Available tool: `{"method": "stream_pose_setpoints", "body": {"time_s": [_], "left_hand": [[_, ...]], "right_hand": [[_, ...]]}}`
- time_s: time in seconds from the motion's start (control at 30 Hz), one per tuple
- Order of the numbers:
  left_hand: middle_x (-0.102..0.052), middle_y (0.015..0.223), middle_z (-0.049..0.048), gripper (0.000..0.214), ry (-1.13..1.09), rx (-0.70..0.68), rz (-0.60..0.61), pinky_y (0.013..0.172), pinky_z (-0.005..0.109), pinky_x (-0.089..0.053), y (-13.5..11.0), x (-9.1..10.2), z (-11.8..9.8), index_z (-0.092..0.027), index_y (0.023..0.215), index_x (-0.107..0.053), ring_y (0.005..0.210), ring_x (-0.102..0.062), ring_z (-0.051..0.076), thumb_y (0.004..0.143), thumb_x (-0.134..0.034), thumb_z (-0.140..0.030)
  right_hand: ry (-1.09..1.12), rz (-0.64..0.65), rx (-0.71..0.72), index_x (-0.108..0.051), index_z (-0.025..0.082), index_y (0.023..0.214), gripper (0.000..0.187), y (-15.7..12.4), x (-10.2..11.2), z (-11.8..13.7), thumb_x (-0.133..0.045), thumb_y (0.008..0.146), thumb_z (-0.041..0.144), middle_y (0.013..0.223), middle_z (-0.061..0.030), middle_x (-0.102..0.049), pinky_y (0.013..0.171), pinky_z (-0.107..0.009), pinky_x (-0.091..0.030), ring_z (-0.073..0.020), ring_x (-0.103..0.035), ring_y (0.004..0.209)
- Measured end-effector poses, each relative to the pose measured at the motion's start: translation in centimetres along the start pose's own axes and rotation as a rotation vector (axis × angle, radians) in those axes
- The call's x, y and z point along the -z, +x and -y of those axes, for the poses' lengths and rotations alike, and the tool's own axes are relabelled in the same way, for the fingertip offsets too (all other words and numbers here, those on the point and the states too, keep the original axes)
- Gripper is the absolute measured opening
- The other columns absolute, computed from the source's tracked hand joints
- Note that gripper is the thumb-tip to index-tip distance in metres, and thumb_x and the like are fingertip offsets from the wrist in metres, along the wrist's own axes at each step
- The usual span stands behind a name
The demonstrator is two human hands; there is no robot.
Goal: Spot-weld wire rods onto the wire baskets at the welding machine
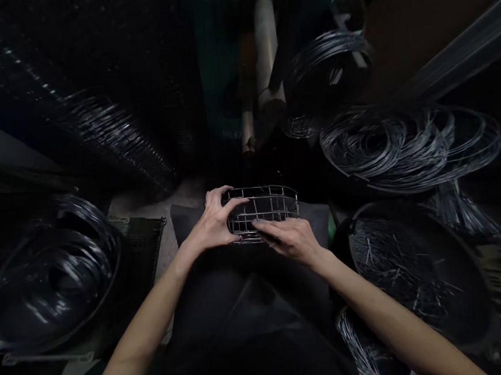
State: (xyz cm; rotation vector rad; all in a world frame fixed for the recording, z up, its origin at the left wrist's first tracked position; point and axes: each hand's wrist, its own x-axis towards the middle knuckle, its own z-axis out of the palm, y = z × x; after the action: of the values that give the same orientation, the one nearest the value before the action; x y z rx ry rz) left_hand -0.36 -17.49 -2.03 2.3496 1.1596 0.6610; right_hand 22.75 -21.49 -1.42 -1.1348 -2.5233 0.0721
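A small wire basket (274, 211) with rounded sides and an open grid rests at lap height over a dark apron (253, 332). My left hand (213, 220) grips its left end, the thumb low and the fingers spread along the upper wires. At the basket's near side, my right hand (292, 237) has its fingers closed on the lower front wires. Whether a separate small piece of wire sits between those fingers I cannot tell. Part of the basket's near bottom edge is hidden behind the right hand.
Left stands a tub of wire rings (58, 278) near a dark crate (144, 242). Wire coils (403, 146) fill a tray at the right, above a basin (466, 286) with short wire pieces. A wire bundle (359, 352) lies lower right. Metal pipes (266, 53) stand ahead.
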Motion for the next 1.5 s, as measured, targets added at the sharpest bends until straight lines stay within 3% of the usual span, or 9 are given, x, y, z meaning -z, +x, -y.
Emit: {"method": "stream_pose_setpoints", "body": {"time_s": [0.17, 0.33, 0.53, 0.67, 0.87, 1.1, 1.27, 1.5], "left_hand": [[-0.027, 0.136, 0.0159, 0.077, 0.024, 0.006, 0.001, 0.108, 0.059, -0.028, 2.4, 1.6, 0.1, -0.021, 0.129, -0.049, 0.128, -0.028, 0.037, 0.059, -0.08, -0.029], [-0.026, 0.136, 0.0169, 0.075, 0.047, 0.023, -0.028, 0.109, 0.063, -0.021, 3.8, 1.9, 0.5, -0.021, 0.13, -0.047, 0.13, -0.027, 0.037, 0.063, -0.078, -0.035], [-0.024, 0.137, 0.0177, 0.078, 0.072, 0.016, 0.0, 0.106, 0.068, -0.019, 4.2, 1.2, 1.4, -0.023, 0.132, -0.044, 0.13, -0.025, 0.04, 0.064, -0.078, -0.039], [-0.023, 0.137, 0.0194, 0.088, 0.097, 0.019, 0.041, 0.105, 0.07, -0.019, 3.7, 0.3, 1.9, -0.022, 0.135, -0.04, 0.131, -0.024, 0.042, 0.059, -0.081, -0.04], [-0.021, 0.141, 0.0193, 0.085, 0.152, 0.02, -0.013, 0.106, 0.069, -0.018, 3.4, -0.8, 2.2, -0.023, 0.137, -0.039, 0.132, -0.022, 0.043, 0.064, -0.079, -0.039], [-0.023, 0.14, 0.0192, 0.076, 0.187, -0.079, -0.084, 0.105, 0.06, -0.03, 3.9, 0.4, 1.9, -0.021, 0.135, -0.043, 0.13, -0.026, 0.04, 0.07, -0.075, -0.043], [-0.022, 0.142, 0.0182, 0.077, 0.207, -0.082, -0.101, 0.107, 0.061, -0.026, 4.6, 1.3, 1.6, -0.024, 0.136, -0.042, 0.132, -0.025, 0.039, 0.07, -0.075, -0.046], [-0.02, 0.145, 0.0188, 0.082, 0.16, -0.038, -0.064, 0.106, 0.068, -0.019, 4.7, 0.8, 1.7, -0.024, 0.137, -0.041, 0.133, -0.022, 0.043, 0.066, -0.078, -0.042]], "right_hand": [[0.002, -0.13, 0.074, -0.066, 0.022, 0.113, 0.025, 2.0, 0.5, -1.5, -0.055, 0.091, 0.022, 0.106, -0.0009, -0.073, 0.059, -0.022, -0.045, -0.0096, -0.069, 0.071], [-0.032, -0.18, 0.084, -0.068, 0.022, 0.109, 0.023, 3.5, 0.5, -2.7, -0.054, 0.091, 0.024, 0.103, -0.0023, -0.073, 0.058, -0.022, -0.041, -0.0079, -0.065, 0.063], [0.003, -0.148, 0.056, -0.069, 0.024, 0.109, 0.022, 3.7, 0.1, -3.4, -0.055, 0.091, 0.026, 0.102, -0.0018, -0.074, 0.059, -0.023, -0.04, -0.0091, -0.067, 0.067], [0.032, -0.037, 0.011, -0.069, 0.026, 0.111, 0.024, 3.4, -0.3, -3.5, -0.054, 0.091, 0.027, 0.103, -0.001, -0.073, 0.06, -0.025, -0.043, -0.0111, -0.068, 0.07], [0.046, 0.008, -0.022, -0.069, 0.027, 0.111, 0.025, 3.3, -0.6, -3.7, -0.052, 0.092, 0.029, 0.105, 0.0006, -0.073, 0.06, -0.024, -0.042, -0.0111, -0.068, 0.071], [0.035, -0.083, 0.017, -0.07, 0.025, 0.109, 0.024, 3.7, 0.3, -3.6, -0.052, 0.093, 0.028, 0.103, 0.0016, -0.073, 0.058, -0.023, -0.041, -0.0097, -0.068, 0.069], [0.056, -0.042, -0.037, -0.07, 0.026, 0.108, 0.024, 4.3, 1.1, -3.7, -0.052, 0.093, 0.03, 0.106, 0.0009, -0.072, 0.061, -0.023, -0.043, -0.0106, -0.069, 0.073], [0.068, -0.036, -0.042, -0.069, 0.027, 0.111, 0.025, 3.9, 0.7, -4.0, -0.055, 0.091, 0.027, 0.108, 0.0008, -0.072, 0.062, -0.024, -0.045, -0.0117, -0.07, 0.077]]}}
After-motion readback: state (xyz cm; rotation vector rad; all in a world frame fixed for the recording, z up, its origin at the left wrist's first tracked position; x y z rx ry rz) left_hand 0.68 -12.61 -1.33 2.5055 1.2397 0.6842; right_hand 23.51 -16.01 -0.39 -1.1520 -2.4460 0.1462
